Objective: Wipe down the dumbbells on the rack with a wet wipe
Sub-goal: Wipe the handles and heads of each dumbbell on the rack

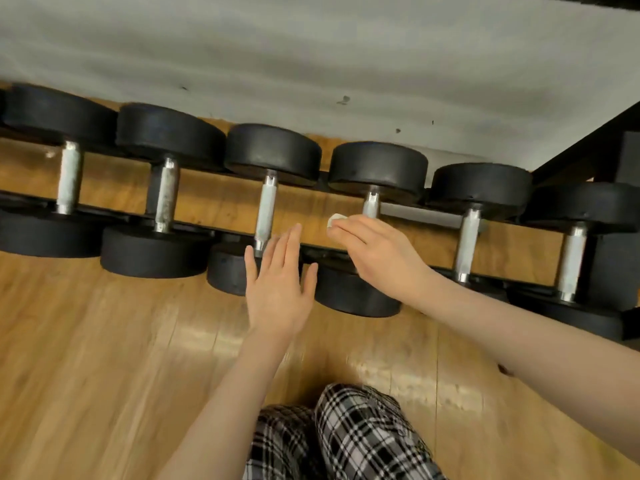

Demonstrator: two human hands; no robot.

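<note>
Wood floor, low rack (221,221) mid-frame: right hand (377,252) pinched the wet wipe (334,220) around a dumbbell handle (371,202) to scrub it, left hand (278,289) flat-fingered, holding nothing, probably for balance.

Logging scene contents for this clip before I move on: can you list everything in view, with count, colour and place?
dumbbells: six, black heads with silver handles, in a row on the rack
rack: one, dark rails under the dumbbells, low beside the wall
wet wipe: one, white, mostly hidden in the right hand, at the handle of the fourth dumbbell from the left
floor: wood, tan, under and in front of the rack
wall: grey-white, marked with a few dark specks, behind the rack
plaid trousers: black and white, bottom centre
left hand: open, fingers straight, above the third dumbbell's near head
right hand: holds the wet wipe
</note>
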